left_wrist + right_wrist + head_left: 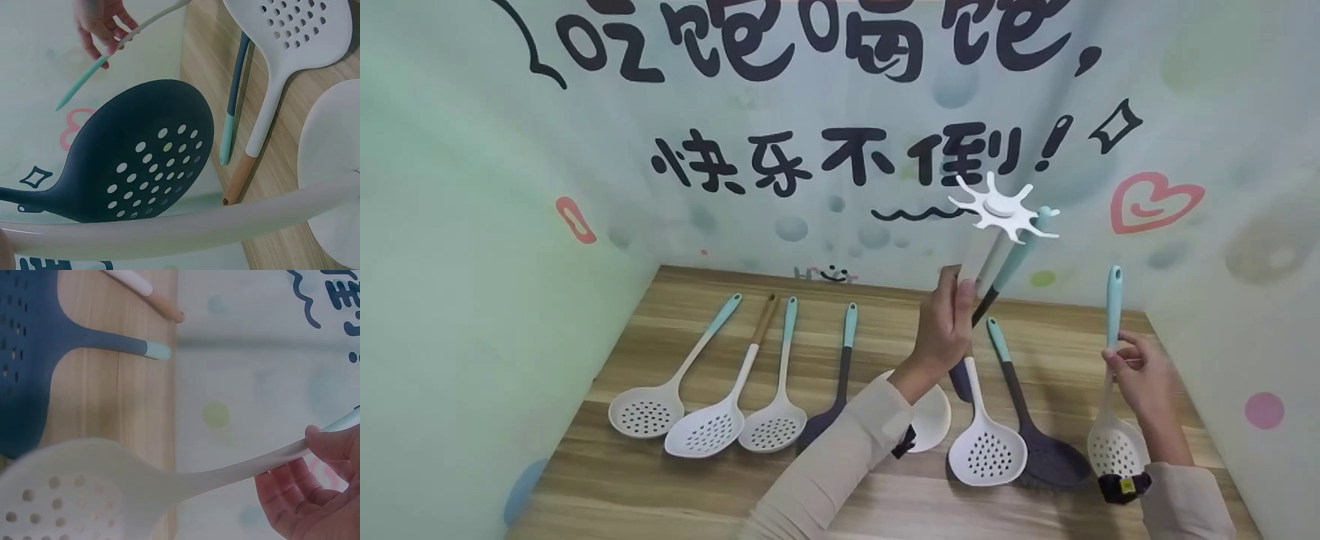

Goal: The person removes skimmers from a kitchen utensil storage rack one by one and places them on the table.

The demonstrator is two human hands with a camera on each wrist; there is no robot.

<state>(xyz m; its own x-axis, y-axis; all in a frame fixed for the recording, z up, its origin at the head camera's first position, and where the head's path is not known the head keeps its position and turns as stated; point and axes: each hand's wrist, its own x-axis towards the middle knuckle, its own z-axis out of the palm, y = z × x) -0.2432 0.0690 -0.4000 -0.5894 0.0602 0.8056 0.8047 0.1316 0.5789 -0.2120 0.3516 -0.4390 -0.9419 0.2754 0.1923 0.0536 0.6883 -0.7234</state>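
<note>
My left hand (pixel 947 324) grips the white pole (pixel 169 230) of a utensil stand just below its star-shaped hook top (pixel 1001 208). A dark skimmer (pixel 152 152) with a teal handle hangs upright from one hook, partly hidden behind that hand in the head view. The stand's round white base (pixel 936 420) rests on the table. Over on the right, my right hand (pixel 1146 375) pinches a white skimmer (pixel 79 495) between thumb and fingers, where its teal handle meets the white shaft. This skimmer is held handle up, its perforated bowl lowest.
Left of the stand, several skimmers lie on the wooden table (pixel 660 495), among them a white one (pixel 645 412) and a wooden-handled one (pixel 705 433). Between the hands lie another white skimmer (pixel 988 454) and a dark one (pixel 1054 457). A printed cloth backdrop (pixel 780 240) borders the table.
</note>
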